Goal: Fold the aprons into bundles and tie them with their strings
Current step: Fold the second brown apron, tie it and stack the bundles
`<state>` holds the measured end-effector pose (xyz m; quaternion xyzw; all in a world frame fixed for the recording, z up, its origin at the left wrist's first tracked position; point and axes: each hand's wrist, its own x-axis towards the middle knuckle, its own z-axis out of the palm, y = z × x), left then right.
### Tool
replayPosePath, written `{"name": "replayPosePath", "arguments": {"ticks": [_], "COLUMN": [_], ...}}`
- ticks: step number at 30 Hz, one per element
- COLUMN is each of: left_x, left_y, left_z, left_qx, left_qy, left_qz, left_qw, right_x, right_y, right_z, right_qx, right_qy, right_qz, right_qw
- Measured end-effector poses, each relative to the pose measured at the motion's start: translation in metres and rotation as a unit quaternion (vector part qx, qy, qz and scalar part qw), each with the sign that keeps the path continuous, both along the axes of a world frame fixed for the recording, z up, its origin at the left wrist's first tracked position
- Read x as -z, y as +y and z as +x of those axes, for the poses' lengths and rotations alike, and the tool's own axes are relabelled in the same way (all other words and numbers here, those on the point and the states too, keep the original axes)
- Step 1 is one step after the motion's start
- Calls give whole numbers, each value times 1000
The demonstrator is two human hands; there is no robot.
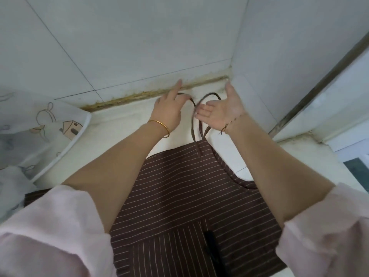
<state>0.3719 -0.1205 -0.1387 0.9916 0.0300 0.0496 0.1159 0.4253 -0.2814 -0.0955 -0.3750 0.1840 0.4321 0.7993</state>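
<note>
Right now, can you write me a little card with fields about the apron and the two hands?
apron: brown with thin pale stripes, lying flat and unfolded on the white counter
neck strap: loop at the far end, near the wall
left hand: over the strap, forefinger straight; grip unclear
right hand: palm open, fingers straight, beside the loop
folding: not begun

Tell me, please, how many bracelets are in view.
2: a gold bangle on the left wrist, a thin cord bracelet on the right wrist. The sleeves could hide more.
</note>
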Motion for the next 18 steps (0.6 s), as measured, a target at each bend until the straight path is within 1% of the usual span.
{"name": "replayPosePath", "arguments": {"ticks": [2, 3, 5, 6, 7, 9, 10, 12, 13, 16, 17, 18], "left_x": [4, 8, 19, 24, 26, 28, 28, 26, 25, 26, 28, 31], "left_y": [5, 6, 9, 11, 12, 13, 14, 16, 18, 27, 31, 35], "left_z": [-10, -17, -33, -41, -47, -55, -58, -64, -68, -83, -90, -99], "left_qx": [-62, -88, -126, -139, -145, -140, -132, -117, -113, -125, -128, -131], "left_qy": [15, 24, 41, 55, 77, 148, 189, 248, 259, 236, 219, 197], "left_qz": [-30, -46, -69, -84, -100, -122, -128, -127, -123, -124, -111, -90], "left_qw": [998, 995, 989, 985, 981, 971, 965, 953, 951, 956, 961, 967], "right_x": [-5, -9, -17, -20, -18, -9, -1, 17, 24, 43, 50, 56], "right_y": [7, 10, 20, 24, 27, 30, 29, 22, 17, 7, 4, 2], "right_z": [8, 11, 16, 16, 15, 6, -5, -30, -45, -81, -88, -92], "right_qx": [-67, -76, -20, 7, 10, -62, -103, -161, -179, -213, -209, -195], "right_qy": [-33, -55, -112, -157, -217, -322, -347, -379, -406, -492, -507, -507], "right_qz": [-110, -135, -134, -153, -207, -358, -407, -469, -496, -570, -601, -632], "right_qw": [991, 986, 984, 976, 954, 874, 838, 782, 746, 623, 581, 552]}}
